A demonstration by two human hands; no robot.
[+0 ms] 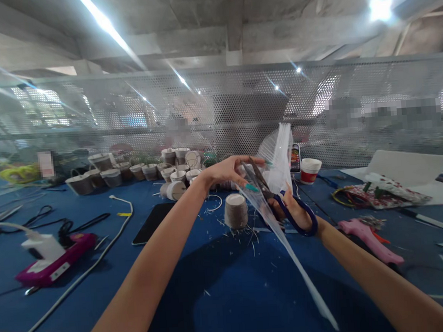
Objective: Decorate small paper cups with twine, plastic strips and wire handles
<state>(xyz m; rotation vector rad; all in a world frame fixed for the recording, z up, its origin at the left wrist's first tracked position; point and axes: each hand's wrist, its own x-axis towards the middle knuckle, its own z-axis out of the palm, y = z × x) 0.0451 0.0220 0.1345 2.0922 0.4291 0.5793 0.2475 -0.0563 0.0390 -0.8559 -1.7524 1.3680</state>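
Note:
My right hand [297,210] grips a pair of scissors [304,227] by its dark blue handles, the blades pointing up and left. A bundle of translucent white plastic strands [281,164] rises beside the blades, and a long tail of it hangs down toward the front right. My left hand [229,170], with teal nails, curves over from the left; its thumb and fingers are on the strands, around the scissor blades. Part of its grip is hidden. Just below stands a small grey upside-down cup-shaped pot [236,213], with thin white clippings scattered around it.
Several small handled pots [112,177] crowd the back left. A black tablet-like slab [153,224], a purple power strip [57,261] and cables lie left. Paper cups [310,170], a phone [294,158] and a pink glue gun [371,239] are right. A perforated metal screen [236,114] stands behind.

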